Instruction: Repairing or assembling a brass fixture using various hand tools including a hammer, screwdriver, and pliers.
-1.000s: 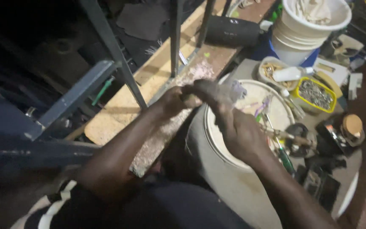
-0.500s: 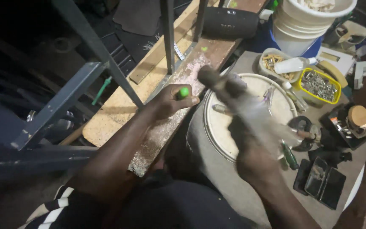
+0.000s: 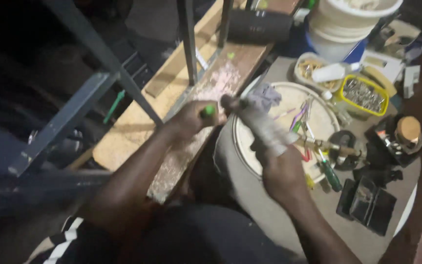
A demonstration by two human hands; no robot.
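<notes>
My left hand is closed around a tool with a green handle end, held over a wooden plank. My right hand grips a pale cloth-wrapped piece that reaches toward the green handle, with a grey rag bunched at its far end. Both hands meet at the left rim of a round white lid that carries several small tools.
Grey metal frame bars stand to the left. A white bucket, a yellow tray of screws, a bowl of small parts, screwdrivers, a black cylinder and black cases surround the lid.
The hands were together over the lid; then the left hand drew back with the green-handled tool showing. The right hand's wrapped piece now points at it, and the view shifted slightly.
</notes>
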